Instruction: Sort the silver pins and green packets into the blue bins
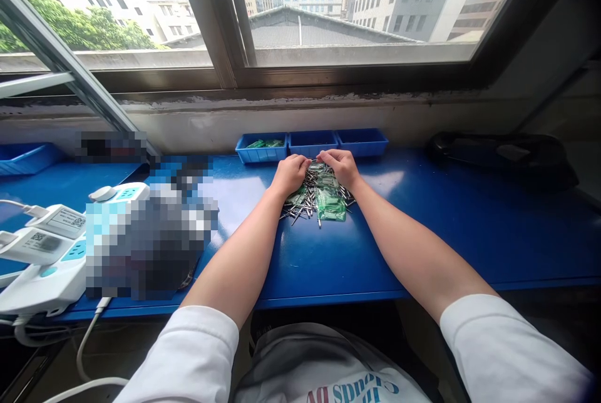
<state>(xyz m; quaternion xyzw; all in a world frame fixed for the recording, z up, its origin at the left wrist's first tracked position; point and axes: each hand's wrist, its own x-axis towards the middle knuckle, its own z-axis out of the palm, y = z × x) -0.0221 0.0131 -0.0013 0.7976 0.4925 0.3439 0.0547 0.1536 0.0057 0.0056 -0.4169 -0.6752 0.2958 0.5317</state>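
Note:
My left hand (291,174) and my right hand (342,166) come close together over a pile on the blue table. Both are closed in a pinch, fingertips nearly meeting. Whatever sits between the fingers is too small to make out. Beneath and around them lies a heap of thin metal bits (306,204), dark and silvery, pointing every way. Among the bits are green-printed clear plastic packets (331,204), the nearest one lying flat at the front of the heap. Part of the pile is hidden behind my hands.
Three blue bins stand behind the pile: the left bin (261,155) holds green packets, beside a middle bin (313,139) and a right bin (362,142). A white power strip (51,284) with plugs and a blurred-out object take up the left side. A black case (504,156) lies far right.

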